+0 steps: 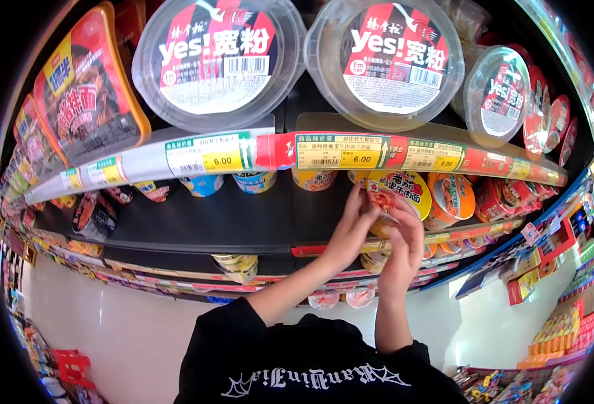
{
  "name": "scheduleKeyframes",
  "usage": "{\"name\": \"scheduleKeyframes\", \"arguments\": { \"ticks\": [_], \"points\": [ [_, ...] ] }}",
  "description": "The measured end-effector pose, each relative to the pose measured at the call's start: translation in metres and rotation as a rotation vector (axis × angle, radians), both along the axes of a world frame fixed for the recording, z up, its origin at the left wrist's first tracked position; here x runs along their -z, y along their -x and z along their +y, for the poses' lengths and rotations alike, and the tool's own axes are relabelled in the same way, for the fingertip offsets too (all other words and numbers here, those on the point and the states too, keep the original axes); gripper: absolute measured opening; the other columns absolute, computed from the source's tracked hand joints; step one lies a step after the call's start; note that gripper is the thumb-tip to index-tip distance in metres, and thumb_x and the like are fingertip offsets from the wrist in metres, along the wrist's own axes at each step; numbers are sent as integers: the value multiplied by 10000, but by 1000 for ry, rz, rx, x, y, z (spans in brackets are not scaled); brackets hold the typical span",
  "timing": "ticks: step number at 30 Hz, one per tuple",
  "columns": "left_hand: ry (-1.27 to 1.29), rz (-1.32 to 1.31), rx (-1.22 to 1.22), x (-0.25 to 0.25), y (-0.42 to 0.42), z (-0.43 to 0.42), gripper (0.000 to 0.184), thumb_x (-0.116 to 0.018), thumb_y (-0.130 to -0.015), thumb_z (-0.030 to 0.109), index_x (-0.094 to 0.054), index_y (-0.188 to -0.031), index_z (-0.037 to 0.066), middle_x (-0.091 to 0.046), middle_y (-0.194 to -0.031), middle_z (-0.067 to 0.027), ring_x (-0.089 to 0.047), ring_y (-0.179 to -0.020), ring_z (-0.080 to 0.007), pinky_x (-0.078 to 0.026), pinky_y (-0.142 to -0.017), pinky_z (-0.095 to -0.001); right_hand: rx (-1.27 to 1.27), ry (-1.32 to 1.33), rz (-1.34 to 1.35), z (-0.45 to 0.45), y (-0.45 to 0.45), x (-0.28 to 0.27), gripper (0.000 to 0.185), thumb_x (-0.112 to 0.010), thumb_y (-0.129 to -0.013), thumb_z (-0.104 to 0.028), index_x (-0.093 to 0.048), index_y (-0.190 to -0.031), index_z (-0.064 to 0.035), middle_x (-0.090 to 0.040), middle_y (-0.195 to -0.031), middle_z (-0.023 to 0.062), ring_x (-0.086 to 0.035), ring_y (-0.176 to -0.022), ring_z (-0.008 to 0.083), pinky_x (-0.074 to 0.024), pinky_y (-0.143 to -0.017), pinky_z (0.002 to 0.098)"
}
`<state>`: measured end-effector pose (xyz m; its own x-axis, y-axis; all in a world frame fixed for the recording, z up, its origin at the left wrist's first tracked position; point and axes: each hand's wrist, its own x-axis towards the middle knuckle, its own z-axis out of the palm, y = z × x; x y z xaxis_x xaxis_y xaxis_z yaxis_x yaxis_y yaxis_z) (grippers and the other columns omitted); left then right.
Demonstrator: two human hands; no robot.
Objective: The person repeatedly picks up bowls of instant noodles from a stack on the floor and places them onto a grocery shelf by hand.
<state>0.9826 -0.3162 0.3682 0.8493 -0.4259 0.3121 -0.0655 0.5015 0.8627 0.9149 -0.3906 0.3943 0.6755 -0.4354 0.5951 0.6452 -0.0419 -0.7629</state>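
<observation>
Beyond your black shirt (310, 367) at six o'clock, both forearms reach up and in, and your hands come close together at the lower left part of a yellow-lidded noodle cup (417, 193). Take that cup as the middle of the dial: your left hand (349, 232) lies at about eight o'clock, its fingers up along the cup's side, and your right hand (405, 250) sits at about six, its fingers curled over the lower part of the lid. Both are clamped on the cup, so neither has any gap left to cross; whether your fingertips touch each other, you can't tell from here. The round lid tilts back toward you, and your hands hide the cup's lower body, so whether its base bears on the black shelf (209, 225) is unclear.

Just beside it at three o'clock you have an orange-lidded cup (452, 196), with red cups (498, 202) past that. At nine, apart from your cup, is another noodle cup (314, 178), partly behind the price rail (469, 159). That rail runs across at twelve, below a large clear-lidded bowl (394, 60) on the upper shelf. Farther off, the pale floor (142, 316) shows, with a red stool (73, 367) at eight.
</observation>
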Motion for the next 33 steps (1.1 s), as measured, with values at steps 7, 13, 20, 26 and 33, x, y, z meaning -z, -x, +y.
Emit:
{"name": "scheduleKeyframes", "arguments": {
  "ticks": [7, 13, 20, 26, 33],
  "points": [
    [-126, -65, -48, 14, 10, 1, 940, -586, -877, 178, 149, -1461, 127, -40, -1512, -265, -42, -1418, -327, -72, -1128, -438, 148, -3, -4, -12, 21, 21, 167, -472, -854, -55, -545, -986, 17, -570, -1032, 126, -513, -910, 171, -392, -862, 304],
    [-163, -30, 30, 7, 53, 98, 639, -536, -919, 112, -191, -1454, 58, -266, -1483, -143, -267, -1370, -252, -247, -1102, -392, 88, -153, 55, 15, 36, 31, 86, -504, -831, -84, -527, -856, -4, -542, -810, 83, -517, -766, 165, -421, -738, 288],
    [-573, -89, -382, 21, 146, 248, 427, -525, -935, 112, -417, -1335, 10, -496, -1331, -98, -486, -1217, -204, -433, -971, -332, -483, -64, 155, 85, 36, 36, 171, -546, -942, -183, -584, -851, -44, -586, -774, 65, -509, -660, 133, -432, -650, 281],
    [-491, 62, -1014, 29, 290, 319, 330, -613, -871, 89, -544, -1189, 33, -576, -1237, -113, -542, -1139, -207, -437, -940, -339, -858, 40, 225, 181, 55, 23, 161, -531, -938, -129, -579, -834, -16, -570, -768, 56, -505, -664, 127, -423, -642, 272],
    [-576, 266, -1788, 26, 471, 380, 117, -643, -798, 31, -617, -912, 24, -663, -1060, -111, -596, -1024, -193, -437, -910, -335, -1340, 118, 298, 343, 127, 34, 94, -506, -869, -56, -556, -868, 24, -571, -811, 83, -550, -751, 133, -434, -700, 254]
  ]
}}
